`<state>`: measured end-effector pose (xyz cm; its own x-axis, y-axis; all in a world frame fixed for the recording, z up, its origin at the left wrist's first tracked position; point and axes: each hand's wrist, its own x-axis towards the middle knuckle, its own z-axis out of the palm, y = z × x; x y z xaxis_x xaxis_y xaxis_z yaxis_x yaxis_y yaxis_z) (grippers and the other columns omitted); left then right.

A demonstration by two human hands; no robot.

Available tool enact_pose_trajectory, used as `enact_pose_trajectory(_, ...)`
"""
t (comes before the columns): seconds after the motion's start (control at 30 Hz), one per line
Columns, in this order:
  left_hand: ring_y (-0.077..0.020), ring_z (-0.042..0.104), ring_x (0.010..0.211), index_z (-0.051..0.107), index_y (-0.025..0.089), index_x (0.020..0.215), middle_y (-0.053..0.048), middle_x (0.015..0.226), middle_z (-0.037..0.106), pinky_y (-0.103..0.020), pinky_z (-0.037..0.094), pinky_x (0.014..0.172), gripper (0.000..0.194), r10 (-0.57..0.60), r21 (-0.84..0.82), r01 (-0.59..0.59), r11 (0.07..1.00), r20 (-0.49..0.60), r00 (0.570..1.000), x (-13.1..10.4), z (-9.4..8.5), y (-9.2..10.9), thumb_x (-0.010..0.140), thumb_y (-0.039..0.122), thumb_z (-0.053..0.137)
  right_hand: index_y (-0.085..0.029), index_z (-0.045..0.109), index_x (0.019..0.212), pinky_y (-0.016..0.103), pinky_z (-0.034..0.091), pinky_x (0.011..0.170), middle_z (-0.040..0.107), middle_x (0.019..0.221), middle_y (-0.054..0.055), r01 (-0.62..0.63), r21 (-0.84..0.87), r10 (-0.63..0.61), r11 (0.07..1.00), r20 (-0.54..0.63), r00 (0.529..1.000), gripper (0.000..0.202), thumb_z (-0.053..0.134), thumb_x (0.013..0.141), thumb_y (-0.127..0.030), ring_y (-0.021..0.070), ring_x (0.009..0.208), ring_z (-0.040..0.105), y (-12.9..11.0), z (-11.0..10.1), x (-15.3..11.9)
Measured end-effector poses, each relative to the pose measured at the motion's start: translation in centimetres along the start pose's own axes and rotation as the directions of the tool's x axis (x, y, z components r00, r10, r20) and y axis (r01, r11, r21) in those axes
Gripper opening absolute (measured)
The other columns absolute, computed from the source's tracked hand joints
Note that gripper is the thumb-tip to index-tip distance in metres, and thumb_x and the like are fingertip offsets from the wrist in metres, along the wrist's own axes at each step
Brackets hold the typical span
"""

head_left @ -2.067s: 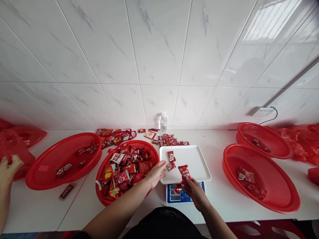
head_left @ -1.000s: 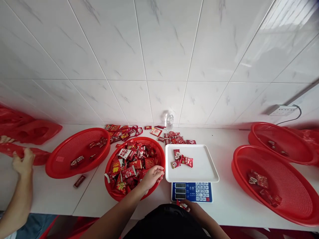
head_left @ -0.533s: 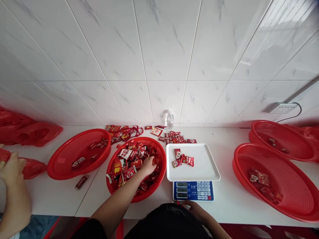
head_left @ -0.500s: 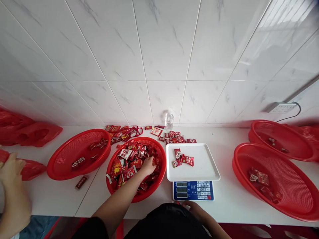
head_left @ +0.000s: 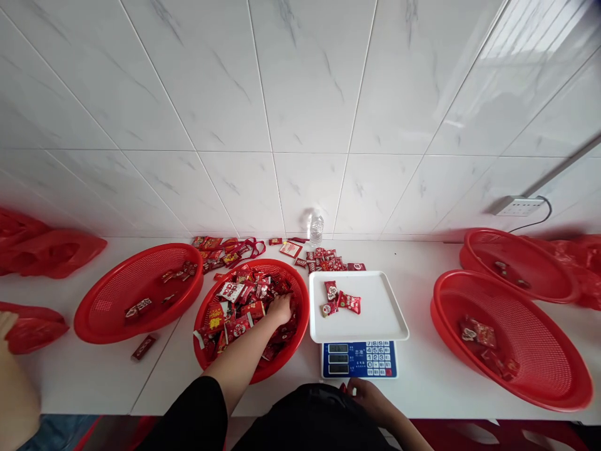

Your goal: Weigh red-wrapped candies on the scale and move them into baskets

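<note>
My left hand (head_left: 280, 309) reaches into a round red basket (head_left: 304, 319) heaped with red-wrapped snack packets (head_left: 238, 327). Its fingers point down among the packets at the right side, and their tips are hidden. Close to my body, just in front of the blue-keyed scale (head_left: 359, 359), my right hand (head_left: 367, 397) is curled. A bit of a small red packet (head_left: 343, 388) shows at its fingertips; my clothing covers part of it. On the scale's white tray (head_left: 380, 307) lie three red packets (head_left: 349, 302).
Left stands a red basket (head_left: 101, 294) with few packets; a dark red bar (head_left: 143, 347) lies before it. Two red baskets (head_left: 549, 357) stand right. Loose packets (head_left: 323, 260) and a clear bottle (head_left: 316, 229) line the wall. A co-worker's arm (head_left: 19, 394) is far left.
My left hand stays in the basket, its fingers a little deeper among the packets. The co-worker's hand has moved left, mostly out of view. The whole view has shifted slightly.
</note>
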<state>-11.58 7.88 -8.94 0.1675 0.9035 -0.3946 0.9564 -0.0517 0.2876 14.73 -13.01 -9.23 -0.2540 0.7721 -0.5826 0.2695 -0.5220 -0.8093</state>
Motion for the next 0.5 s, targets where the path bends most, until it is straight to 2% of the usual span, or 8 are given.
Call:
enact_pose_trajectory(0.17, -0.0332, 0.036, 0.125, 0.049, 0.021, 0.126, -0.013, 0.129, 0.050, -0.042, 0.031, 0.099, 0.049, -0.006, 0.017, 0.006, 1.000, 0.033, 0.999, 0.2, 0.5, -0.6, 0.077, 0.026, 0.050, -0.021, 0.056, 0.065, 0.027, 0.037, 0.058, 0.061, 0.063, -0.002, 0.015, 0.025, -0.014, 1.000, -0.053, 0.999, 0.021, 0.067, 0.064, -0.040, 0.0162, 0.061, 0.052, -1.8, -1.8, -1.2)
enact_pose_trajectory(0.27, -0.0335, 0.033, 0.128, 0.053, 0.022, 0.122, -0.013, 0.132, 0.048, -0.043, 0.029, 0.100, 0.046, 0.016, 0.022, -0.017, 1.000, 0.050, 0.999, 0.1, 0.8, -0.6, 0.076, 0.024, 0.051, -0.021, 0.055, 0.069, 0.025, 0.034, 0.054, 0.057, 0.058, -0.004, 0.088, 0.120, -0.078, 0.989, -0.082, 0.994, 0.026, 0.065, 0.068, -0.045, 0.0129, 0.055, 0.047, -4.5, -3.0, -1.4)
enact_pose_trajectory(0.37, -0.0332, 0.027, 0.132, 0.050, 0.022, 0.124, -0.012, 0.138, 0.042, -0.045, 0.025, 0.103, 0.050, 0.054, 0.024, -0.055, 0.998, 0.060, 0.997, 0.1, 0.9, -0.5, 0.074, 0.022, 0.053, -0.020, 0.055, 0.071, 0.024, 0.034, 0.053, 0.053, 0.056, -0.004, 0.173, 0.202, -0.135, 0.964, -0.187, 0.973, 0.032, 0.064, 0.070, -0.052, 0.0114, 0.053, 0.044, -7.3, -3.7, -0.8)
enact_pose_trajectory(0.43, -0.0323, 0.023, 0.134, 0.048, 0.023, 0.126, -0.011, 0.141, 0.038, -0.047, 0.021, 0.105, 0.054, 0.076, 0.021, -0.078, 0.997, 0.073, 0.994, 0.2, 0.9, -0.5, 0.072, 0.021, 0.054, -0.021, 0.058, 0.083, 0.026, 0.038, 0.057, 0.052, 0.056, -0.004, 0.222, 0.207, -0.161, 0.953, -0.278, 0.947, 0.034, 0.060, 0.073, -0.053, 0.0124, 0.055, 0.047, -8.8, -4.1, -0.2)
enact_pose_trajectory(0.5, -0.0324, 0.022, 0.135, 0.047, 0.023, 0.126, -0.011, 0.143, 0.036, -0.049, 0.019, 0.106, 0.057, 0.080, 0.017, -0.082, 0.996, 0.101, 0.992, 0.4, 0.9, -0.4, 0.070, 0.020, 0.057, -0.021, 0.055, 0.106, 0.030, 0.043, 0.063, 0.057, 0.066, -0.002, 0.266, 0.150, -0.195, 0.952, -0.372, 0.908, 0.044, 0.058, 0.076, -0.052, 0.0156, 0.063, 0.053, -10.3, -4.7, 0.3)
